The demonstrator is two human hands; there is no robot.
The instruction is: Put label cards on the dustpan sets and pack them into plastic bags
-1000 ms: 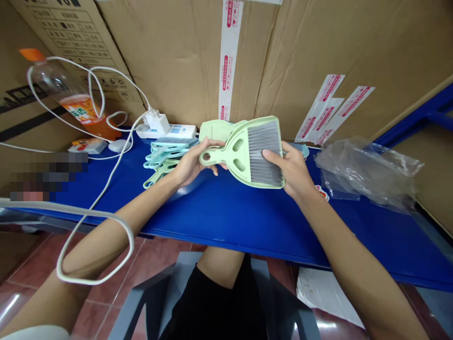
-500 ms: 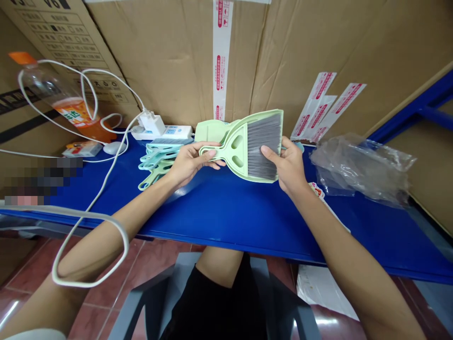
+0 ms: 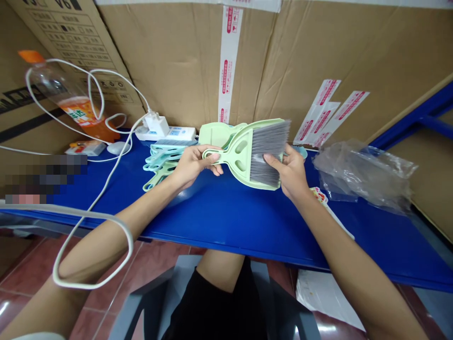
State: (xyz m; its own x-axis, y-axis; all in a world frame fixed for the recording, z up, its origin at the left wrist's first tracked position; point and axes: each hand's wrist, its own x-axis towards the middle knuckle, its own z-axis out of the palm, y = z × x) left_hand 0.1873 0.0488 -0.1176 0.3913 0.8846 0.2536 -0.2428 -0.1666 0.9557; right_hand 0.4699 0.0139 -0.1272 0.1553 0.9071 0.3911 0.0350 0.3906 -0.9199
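Observation:
A light green hand brush with grey bristles lies over a matching dustpan, both held above the blue table. My left hand is closed round their handles, thumb on top. At the bristle end my right hand grips the dustpan's edge, its thumb pressing on the bristles. The bristle tips reach past the dustpan's rim. Behind and to the left lie several more blue and green brushes or dustpans, their handles pointing left. Another light green piece sits behind the held pair.
Clear plastic bags lie on the right of the blue table. A power strip, white cable and orange drink bottle are at left; the cable loops over my left forearm. Cardboard boxes stand behind. A sticker card lies by my right forearm.
The brush has shifted right against the dustpan, so its bristles now stick out past the rim. Both hands keep their hold. The whole view has shifted slightly.

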